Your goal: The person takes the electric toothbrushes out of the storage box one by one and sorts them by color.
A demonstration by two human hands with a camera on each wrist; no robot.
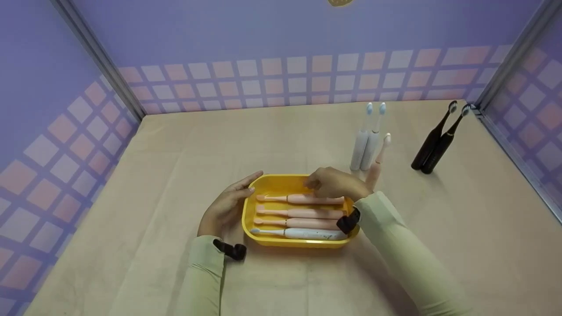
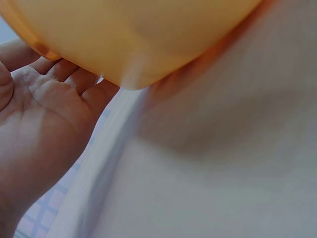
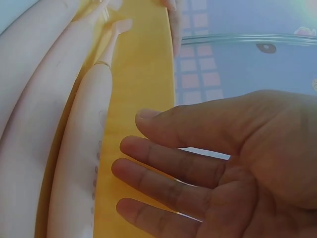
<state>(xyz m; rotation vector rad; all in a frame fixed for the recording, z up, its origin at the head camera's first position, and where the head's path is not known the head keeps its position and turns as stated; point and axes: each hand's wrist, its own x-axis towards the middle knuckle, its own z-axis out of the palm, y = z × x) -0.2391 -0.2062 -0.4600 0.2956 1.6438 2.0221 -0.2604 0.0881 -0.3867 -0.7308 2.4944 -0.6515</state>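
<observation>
A yellow tray (image 1: 274, 182) sits in front of me. In it lie three pink electric toothbrushes (image 1: 307, 213) and a white one with a blue head (image 1: 314, 234), side by side with heads to the left. My left hand (image 1: 226, 204) holds the tray's left end, thumb at the rim and fingers along the outside; the left wrist view shows the palm (image 2: 47, 116) beside the tray wall. My right hand (image 1: 336, 183) is over the tray's far right part, beside the uppermost pink toothbrush (image 3: 84, 134). Its fingers (image 3: 158, 191) are loosely extended, with nothing between them.
Behind my right wrist stand two white toothbrushes (image 1: 365, 147) and a pink toothbrush (image 1: 375, 169), its base hidden by the wrist. Two black toothbrushes (image 1: 434, 145) stand farther right. Tiled-pattern walls (image 1: 285, 79) enclose the cloth-covered table (image 1: 197, 145) at the back and sides.
</observation>
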